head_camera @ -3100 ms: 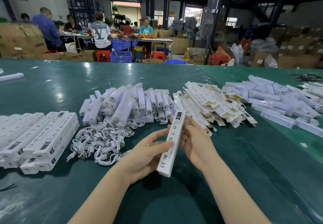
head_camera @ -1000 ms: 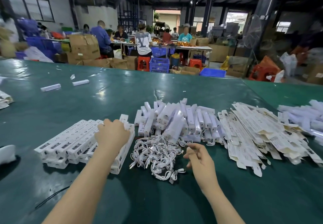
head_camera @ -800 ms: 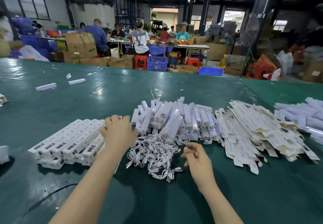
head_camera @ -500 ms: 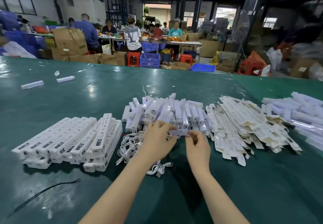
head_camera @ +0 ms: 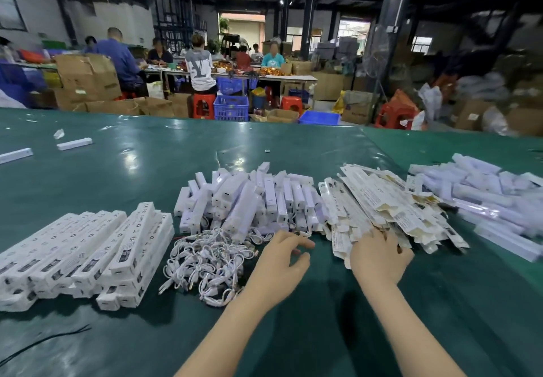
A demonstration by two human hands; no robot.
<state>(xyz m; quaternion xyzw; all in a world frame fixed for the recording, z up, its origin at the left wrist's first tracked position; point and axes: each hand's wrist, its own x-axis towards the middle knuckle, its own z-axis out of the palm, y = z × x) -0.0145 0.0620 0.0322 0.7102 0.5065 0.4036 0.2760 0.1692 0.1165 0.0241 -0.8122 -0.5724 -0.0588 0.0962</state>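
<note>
On the green table (head_camera: 323,332) lie four piles. Packed long white boxes (head_camera: 88,253) are stacked at the left. A tangle of white cables (head_camera: 205,262) lies beside them, with white oblong devices (head_camera: 249,200) heaped behind it. Flat unfolded cartons (head_camera: 390,212) fan out to the right. My left hand (head_camera: 279,268) hovers with loosely spread fingers just right of the cables and holds nothing. My right hand (head_camera: 379,256) rests on the near edge of the flat cartons; its fingertips are hidden among them.
More white wrapped pieces (head_camera: 487,200) are heaped at the far right. Loose white boxes (head_camera: 75,143) lie at the far left, and a black wire (head_camera: 44,341) near the front edge. Beyond the table, several people sit among cardboard boxes, blue crates (head_camera: 231,108) and red stools.
The packed box I held was set on the left stack. Both hands then moved right: the left from the stack past the cables, the right from the devices onto the flat cartons.
</note>
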